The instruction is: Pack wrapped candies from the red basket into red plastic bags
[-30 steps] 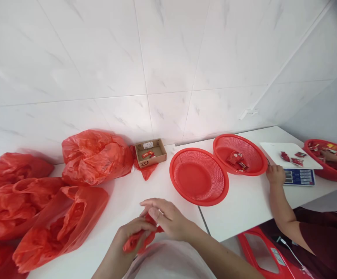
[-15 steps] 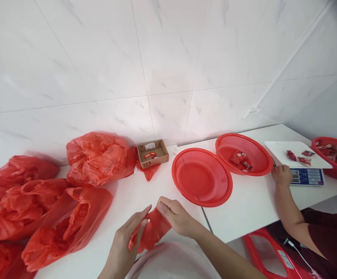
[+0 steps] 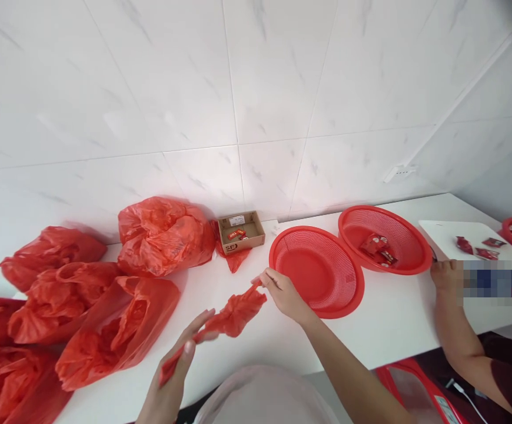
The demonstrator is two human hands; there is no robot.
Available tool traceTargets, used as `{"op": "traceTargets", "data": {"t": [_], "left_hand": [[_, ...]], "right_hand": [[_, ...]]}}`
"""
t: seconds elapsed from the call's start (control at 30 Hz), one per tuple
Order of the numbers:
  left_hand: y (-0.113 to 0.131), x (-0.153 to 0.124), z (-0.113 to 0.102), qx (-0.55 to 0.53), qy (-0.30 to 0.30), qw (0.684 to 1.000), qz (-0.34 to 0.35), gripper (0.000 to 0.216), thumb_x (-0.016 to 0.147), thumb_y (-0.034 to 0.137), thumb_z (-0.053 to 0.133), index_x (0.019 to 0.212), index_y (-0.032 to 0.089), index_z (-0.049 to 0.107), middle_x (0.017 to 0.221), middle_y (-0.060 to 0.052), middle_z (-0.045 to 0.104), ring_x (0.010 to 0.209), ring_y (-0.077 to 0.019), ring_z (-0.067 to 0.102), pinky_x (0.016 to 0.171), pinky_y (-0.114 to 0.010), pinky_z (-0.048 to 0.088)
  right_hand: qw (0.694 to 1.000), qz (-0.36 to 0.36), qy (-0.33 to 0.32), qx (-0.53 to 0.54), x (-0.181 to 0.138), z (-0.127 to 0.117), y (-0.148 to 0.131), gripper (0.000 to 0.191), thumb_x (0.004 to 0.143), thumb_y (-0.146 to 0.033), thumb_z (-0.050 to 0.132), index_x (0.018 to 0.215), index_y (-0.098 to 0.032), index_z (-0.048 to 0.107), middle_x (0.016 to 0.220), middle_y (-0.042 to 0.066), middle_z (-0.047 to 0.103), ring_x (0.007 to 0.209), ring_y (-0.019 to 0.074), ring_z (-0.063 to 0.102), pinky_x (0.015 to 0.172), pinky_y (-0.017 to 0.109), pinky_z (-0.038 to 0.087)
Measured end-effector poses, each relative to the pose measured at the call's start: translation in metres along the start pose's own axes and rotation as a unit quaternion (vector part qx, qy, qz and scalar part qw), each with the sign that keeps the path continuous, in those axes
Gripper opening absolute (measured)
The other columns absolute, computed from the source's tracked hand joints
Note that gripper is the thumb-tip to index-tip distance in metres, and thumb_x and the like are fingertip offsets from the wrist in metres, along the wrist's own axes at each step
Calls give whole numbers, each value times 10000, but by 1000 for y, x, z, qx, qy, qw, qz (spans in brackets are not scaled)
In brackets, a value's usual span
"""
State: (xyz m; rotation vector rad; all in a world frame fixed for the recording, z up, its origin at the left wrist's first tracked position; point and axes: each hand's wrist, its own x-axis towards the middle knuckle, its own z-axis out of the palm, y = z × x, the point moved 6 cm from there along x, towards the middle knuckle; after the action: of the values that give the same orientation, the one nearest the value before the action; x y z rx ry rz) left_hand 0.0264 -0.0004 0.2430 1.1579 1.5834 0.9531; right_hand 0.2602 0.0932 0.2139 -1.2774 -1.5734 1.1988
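A crumpled red plastic bag is stretched above the white table between my two hands. My left hand has a twisted length of it between thumb and fingers, with an end showing over the palm. My right hand pinches the other end, raised higher and close to the near-left rim of a red plastic basket with nothing in it. Left of my left hand stands an opened red bag with crumpled red plastic inside.
More red bags crowd the table's left side. A small cardboard box with red packets sits by the wall. A second basket holds red packets. At right, a co-worker's arm rests beside a scale tray.
My right hand has risen and moved right, drawing the bag out into a twisted, longer shape. My left hand has shifted slightly left and down. The view has turned a little left.
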Motion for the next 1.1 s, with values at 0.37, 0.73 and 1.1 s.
{"op": "traceTargets", "data": {"t": [0.37, 0.73, 1.1], "left_hand": [[5, 5, 66, -66, -215, 973, -50, 394, 786, 534, 650, 688, 160, 722, 589, -6, 602, 614, -156, 520, 633, -259, 413], [9, 27, 53, -66, -83, 993, -46, 312, 730, 507, 707, 753, 204, 777, 841, -74, 744, 937, -276, 645, 895, -367, 479], [19, 35, 42, 132, -108, 967, 186, 96, 765, 244, 654, 824, 265, 726, 853, -9, 726, 875, -209, 662, 1088, -477, 376]], "right_hand": [[988, -101, -106, -41, -27, 44, -55, 168, 955, -342, 521, 1037, -219, 601, 1096, 70, 659, 1029, 180, 601, 907, 344, 444], [994, 7, 48, 94, -45, 29, -44, 160, 960, -323, 442, 1092, -234, 420, 544, -108, 360, 507, 102, 360, 536, 217, 310], [993, -104, 11, -47, -39, 27, -38, 390, 810, -96, 566, 1164, -258, 581, 1116, 35, 661, 974, 167, 593, 850, 308, 471]]}}
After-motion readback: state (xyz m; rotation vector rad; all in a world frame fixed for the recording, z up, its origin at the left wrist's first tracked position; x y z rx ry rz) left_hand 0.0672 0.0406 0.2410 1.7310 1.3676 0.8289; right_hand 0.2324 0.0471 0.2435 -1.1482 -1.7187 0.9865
